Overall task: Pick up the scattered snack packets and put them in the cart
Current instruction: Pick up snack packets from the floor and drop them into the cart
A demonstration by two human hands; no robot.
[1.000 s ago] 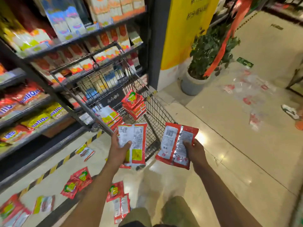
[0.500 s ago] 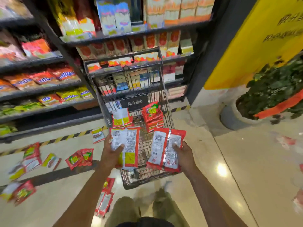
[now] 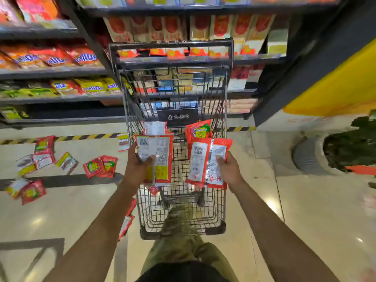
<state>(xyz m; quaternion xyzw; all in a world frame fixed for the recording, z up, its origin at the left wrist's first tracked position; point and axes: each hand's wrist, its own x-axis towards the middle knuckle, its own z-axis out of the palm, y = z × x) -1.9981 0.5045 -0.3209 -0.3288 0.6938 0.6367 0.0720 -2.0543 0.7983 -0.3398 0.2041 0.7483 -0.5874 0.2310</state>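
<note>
Above the cart (image 3: 220,127), left hand (image 3: 136,169) grips one snack packet (image 3: 157,157); right hand (image 3: 230,171) grips another packet (image 3: 207,163) just beside it.

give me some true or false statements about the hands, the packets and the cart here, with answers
1. The left hand grips a left bundle of packets and the right hand grips a right bundle, both held above the cart. True.
2. The cart has nothing in it. False: a red packet stack lies at its far end.
3. No packets are on the floor. False: several floor packets lie left of the cart.
4. A potted plant stands to the cart's right. True.
</note>
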